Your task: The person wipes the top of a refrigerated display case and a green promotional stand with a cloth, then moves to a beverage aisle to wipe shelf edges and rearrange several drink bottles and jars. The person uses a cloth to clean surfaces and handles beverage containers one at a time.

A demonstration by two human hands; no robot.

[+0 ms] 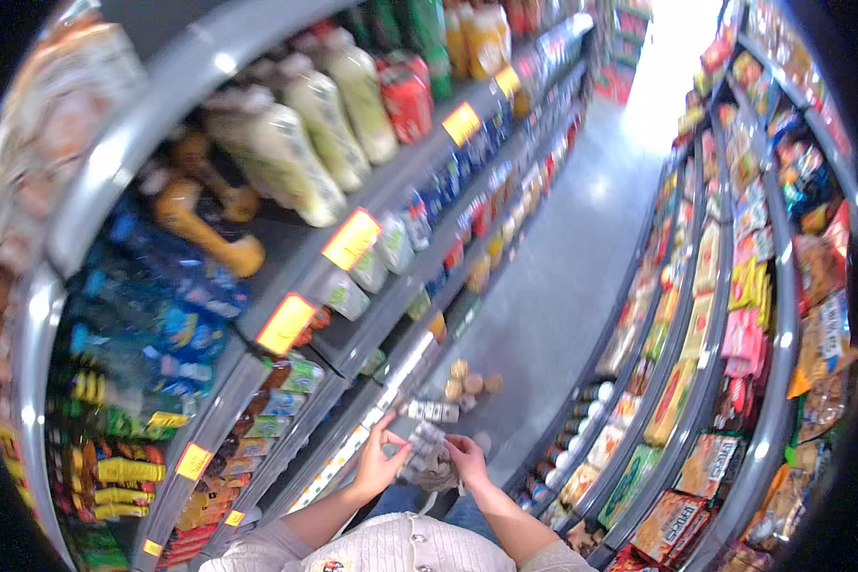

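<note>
In front of my body, low in the view, a pale grey-white pack of small items [425, 437] is held between my two hands; blur hides what it contains. My left hand [379, 461] has its thumb and fingers at the pack's left edge. On the opposite side, the fingertips of my right hand [467, 459] pinch its right edge. Crumpled grey-brown material [437, 470] shows just below the pack, partly covered by it. Beyond my hands are a white pack with dark marks [434, 411] and several round tan-topped containers [472, 382], low by the left shelving.
Tall shelving on the left carries pale green-white bottles [332, 107], blue packs [179, 322] and yellow price tags [352, 238] along a shelf edge [400, 182]. Right-hand shelves hold boxed snacks [668, 525] and pink packets [743, 343]. A grey aisle floor [543, 264] runs between them.
</note>
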